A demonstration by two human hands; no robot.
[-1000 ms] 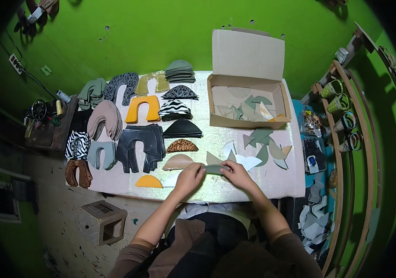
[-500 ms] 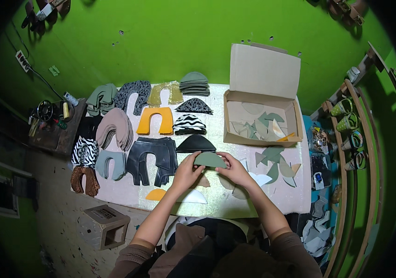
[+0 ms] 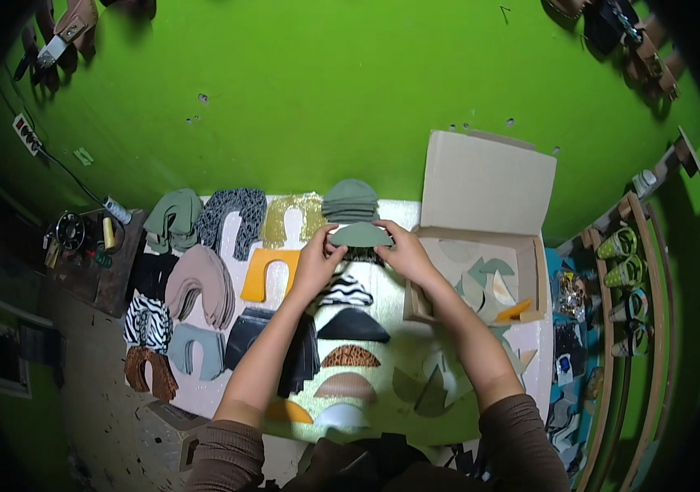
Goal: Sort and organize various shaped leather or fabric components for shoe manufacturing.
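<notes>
My left hand (image 3: 315, 264) and my right hand (image 3: 407, 256) are closed on the two ends of a green half-moon piece (image 3: 361, 235), fingers curled round its edge. It is held above the table, just this side of a stack of green half-moon pieces (image 3: 350, 197). Below my hands a dark patterned half-moon is mostly hidden. A column of others runs toward me: zebra-striped (image 3: 345, 290), black (image 3: 354, 326), leopard-print (image 3: 351, 356), pinkish-tan (image 3: 345, 386) and white (image 3: 342, 416) pieces, with an orange one (image 3: 289, 412) beside the last.
U-shaped pieces in several colours, such as the pink stack (image 3: 193, 283) and the gold ones (image 3: 305, 215), fill the table's left side. An open cardboard box (image 3: 488, 182) with offcuts stands at the right. Shoes hang on a wooden rack (image 3: 606, 328) further right.
Both hands have moved away from me with the green half-moon, toward the green stack. The view has tilted up, and the leopard-print and tan pieces between my arms now show.
</notes>
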